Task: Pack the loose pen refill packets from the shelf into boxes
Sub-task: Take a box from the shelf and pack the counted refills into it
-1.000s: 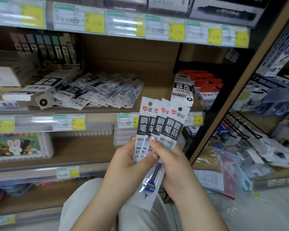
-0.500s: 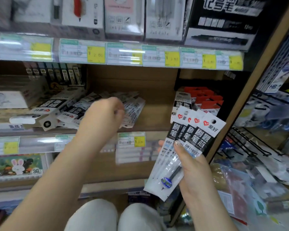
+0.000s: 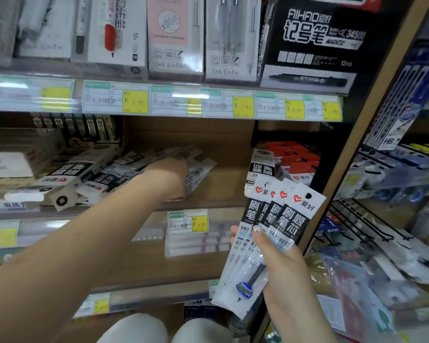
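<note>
Covering loose packets (image 3: 200,172), left hand (image 3: 168,180); boxes (image 3: 67,177) alongside; right hand (image 3: 284,273) gripping fanned packets (image 3: 284,214)

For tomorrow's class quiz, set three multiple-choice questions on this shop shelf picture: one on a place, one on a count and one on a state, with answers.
1. Where is the left hand?
A. at the loose packets on the middle shelf
B. on the floor
C. in a pocket

2. How many fanned packets does the right hand hold?
A. two
B. four
C. seven

3. The right hand is:
A. open and empty
B. gripping the fanned packets
C. flat on the shelf

Answers:
1 A, the arm reaches to the pile.
2 B, four overlapping tops show.
3 B, the hand curls round them.
</note>
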